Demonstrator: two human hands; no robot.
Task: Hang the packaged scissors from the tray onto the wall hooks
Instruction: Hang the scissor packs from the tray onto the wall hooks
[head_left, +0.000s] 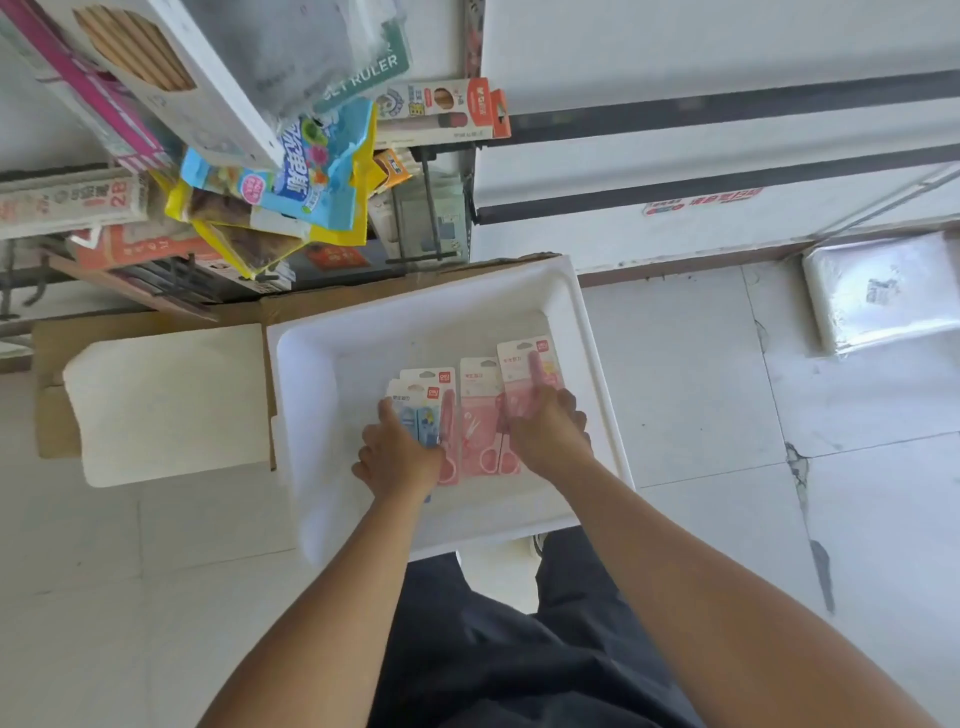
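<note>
A white foam tray (311, 395) stands on the floor in front of me and holds several packaged scissors. My left hand (397, 454) rests on the blue scissors pack (410, 402) at the left of the pile, fingers curled around its lower part. My right hand (548, 434) grips the rightmost pink scissors pack (527, 364), which looks slightly lifted. Between them lie another pink pack (480, 415) and a pink-handled pack (441, 395). Wall hooks with hanging stationery packs (306, 171) are at the upper left.
A white foam lid (171, 400) lies on a cardboard box left of the tray. A plastic-wrapped white bundle (883, 291) sits on the tiled floor at the right. A metal display rack (431, 218) stands behind the tray. My dark trousers fill the bottom centre.
</note>
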